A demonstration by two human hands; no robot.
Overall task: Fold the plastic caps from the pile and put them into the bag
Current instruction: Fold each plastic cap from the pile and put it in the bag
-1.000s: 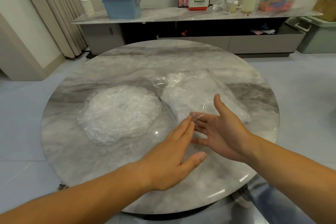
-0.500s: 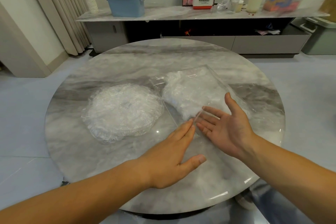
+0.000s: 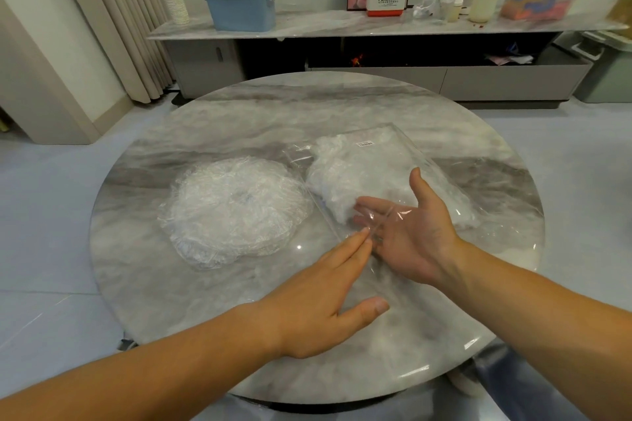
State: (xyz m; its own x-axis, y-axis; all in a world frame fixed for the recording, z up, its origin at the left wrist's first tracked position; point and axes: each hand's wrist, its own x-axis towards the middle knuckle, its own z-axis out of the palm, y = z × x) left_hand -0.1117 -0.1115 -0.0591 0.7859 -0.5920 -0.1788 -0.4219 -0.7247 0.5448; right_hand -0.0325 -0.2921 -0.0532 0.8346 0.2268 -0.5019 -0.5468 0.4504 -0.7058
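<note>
L hand (image 3: 318, 301) flat, fingers straight on the bag (image 3: 383, 161) mouth, bag on table (image 3: 239, 106) just right of cap pile (image 3: 236, 212); R hand (image 3: 407, 232) palm-up, fingers relaxed under top film, so IMO pin the bottom layer and lift the top w/ R to gape it wide.

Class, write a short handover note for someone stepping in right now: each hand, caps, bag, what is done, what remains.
Left hand: open, flat on the table at the near edge of the bag.
Right hand: open, palm up, fingers under clear film at the bag's mouth, holding no cap.
The bag lies right of the pile of caps, with folded caps already inside.
Remaining: fold the pile's caps and bag them.
</note>
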